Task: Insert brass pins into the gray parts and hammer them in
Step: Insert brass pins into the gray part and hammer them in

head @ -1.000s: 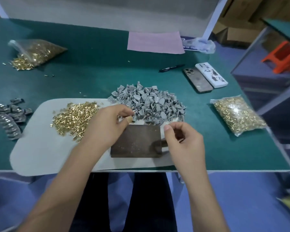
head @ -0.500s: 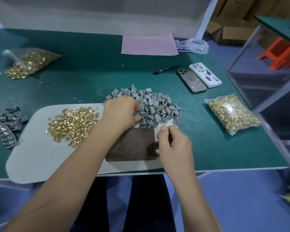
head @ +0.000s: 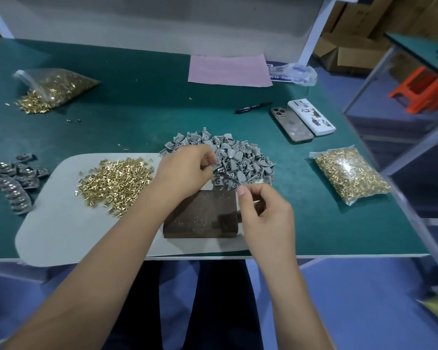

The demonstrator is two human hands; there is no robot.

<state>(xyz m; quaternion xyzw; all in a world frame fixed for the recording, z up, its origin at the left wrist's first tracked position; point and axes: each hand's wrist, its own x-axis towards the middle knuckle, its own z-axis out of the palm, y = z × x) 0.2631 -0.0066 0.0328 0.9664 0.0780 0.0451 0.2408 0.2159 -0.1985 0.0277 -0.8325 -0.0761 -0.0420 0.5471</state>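
Observation:
A heap of gray parts (head: pixel 240 161) lies on the green table behind a dark brown block (head: pixel 200 215). Loose brass pins (head: pixel 115 181) are piled on a pale mat (head: pixel 61 231) to the left. My left hand (head: pixel 185 173) reaches into the heap's left edge, its curled fingertips pinching a gray part. Over the block's right end, my right hand (head: pixel 266 213) has thumb and fingers curled together. They pinch a small pale piece that is mostly hidden. A dark shape beneath this hand is unclear.
Bags of brass pins lie at back left (head: pixel 56 87) and at right (head: pixel 349 173). More gray parts (head: pixel 13 178) sit at the left edge. Two phones (head: pixel 301 122), a pen (head: pixel 253 107) and pink paper (head: pixel 229 70) lie further back. An orange stool (head: pixel 422 92) stands beyond the table.
My left hand moved right from beside the pin pile into the gray heap. The right hand stayed by the block's right end, its thumb still pinched.

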